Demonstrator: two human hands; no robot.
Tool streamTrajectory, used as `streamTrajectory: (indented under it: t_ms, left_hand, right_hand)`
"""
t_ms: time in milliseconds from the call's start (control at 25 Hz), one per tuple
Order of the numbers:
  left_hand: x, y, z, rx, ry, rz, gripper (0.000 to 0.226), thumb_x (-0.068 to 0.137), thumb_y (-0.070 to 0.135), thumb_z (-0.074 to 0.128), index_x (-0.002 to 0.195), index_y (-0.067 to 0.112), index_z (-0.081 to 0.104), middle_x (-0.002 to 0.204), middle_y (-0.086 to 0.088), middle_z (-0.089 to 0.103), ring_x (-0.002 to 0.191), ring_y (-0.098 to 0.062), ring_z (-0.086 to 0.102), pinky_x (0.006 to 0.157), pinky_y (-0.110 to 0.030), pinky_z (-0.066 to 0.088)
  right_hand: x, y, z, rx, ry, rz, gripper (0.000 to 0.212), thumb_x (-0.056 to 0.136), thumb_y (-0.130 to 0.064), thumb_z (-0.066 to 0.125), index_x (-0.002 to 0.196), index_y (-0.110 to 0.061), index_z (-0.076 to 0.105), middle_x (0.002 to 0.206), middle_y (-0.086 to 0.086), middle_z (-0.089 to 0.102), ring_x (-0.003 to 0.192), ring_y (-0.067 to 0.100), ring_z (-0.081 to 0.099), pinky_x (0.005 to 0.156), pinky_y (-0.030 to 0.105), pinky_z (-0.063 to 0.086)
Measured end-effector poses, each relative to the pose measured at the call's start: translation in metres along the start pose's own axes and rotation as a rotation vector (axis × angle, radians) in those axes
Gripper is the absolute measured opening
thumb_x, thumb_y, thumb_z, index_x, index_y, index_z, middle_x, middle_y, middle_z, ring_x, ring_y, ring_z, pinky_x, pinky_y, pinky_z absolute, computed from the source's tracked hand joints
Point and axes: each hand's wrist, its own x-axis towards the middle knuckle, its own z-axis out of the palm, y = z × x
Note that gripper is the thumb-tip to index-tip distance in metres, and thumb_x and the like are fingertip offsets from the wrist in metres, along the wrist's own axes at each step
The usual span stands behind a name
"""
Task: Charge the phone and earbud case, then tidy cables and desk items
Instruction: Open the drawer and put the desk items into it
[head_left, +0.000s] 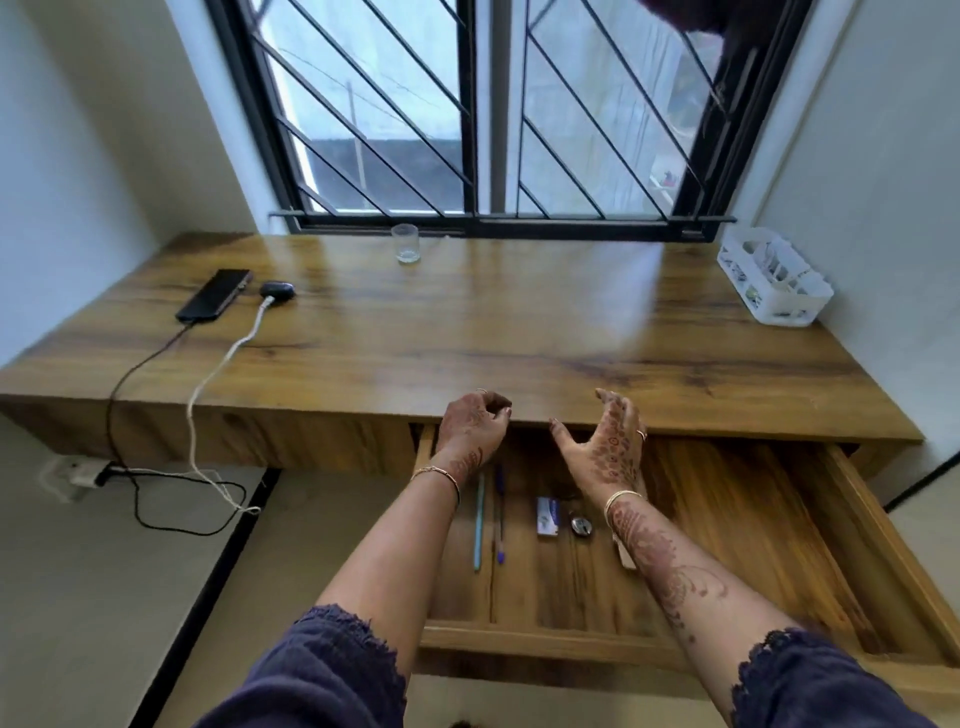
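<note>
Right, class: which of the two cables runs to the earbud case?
The white cable reaches the earbud case; the black cable ends at the phone.

no legible txt, small box (548, 515) print too blurry

Surface (467, 312): wood grain, glossy, window glare reflected. Drawer (727, 519): same wood, less sheen. Tumbler (405, 243): clear glass. Basket (769, 278): white slotted plastic. Phone (214, 295): glossy black. White cable (218, 364): looks braided. Sleeves (332, 670): matt cloth, lace-edged.
</note>
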Motion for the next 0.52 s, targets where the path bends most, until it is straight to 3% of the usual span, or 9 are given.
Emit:
streamTrajectory:
  t_ms: [240,400,520]
  left_hand:
    - [0.051,-0.014,-0.06,-0.074,0.132,0.023,0.034,0.091,0.029,0.057,0.122,0.016,0.063,0.119,-0.001,0.067,0.112,-0.017,0.061,0.098,-0.024,0.044]
    - [0.112,-0.038,-0.091,-0.144,0.147,-0.018,0.046,0.092,0.031,0.055,0.135,0.013,0.05,0.133,-0.007,0.057,0.125,-0.022,0.051,0.107,-0.034,0.039]
    - [0.177,-0.056,-0.111,-0.174,0.157,-0.021,0.051,0.093,0.03,0.054,0.138,0.01,0.046,0.138,-0.011,0.053,0.128,-0.025,0.049,0.107,-0.036,0.039]
  right_hand:
    - [0.06,-0.07,0.042,0.046,-0.138,-0.06,0.074,0.075,-0.052,0.07,0.135,-0.02,0.041,0.144,0.005,0.038,0.135,0.024,0.033,0.113,0.035,0.022]
    - [0.108,-0.122,0.093,0.141,-0.316,-0.068,0.081,0.079,-0.057,0.064,0.144,-0.022,0.032,0.156,0.0,0.025,0.145,0.018,0.022,0.12,0.039,0.018]
    - [0.154,-0.165,0.139,0.253,-0.449,-0.025,0.081,0.083,-0.055,0.06,0.148,-0.022,0.026,0.158,-0.002,0.021,0.145,0.017,0.022,0.119,0.035,0.019]
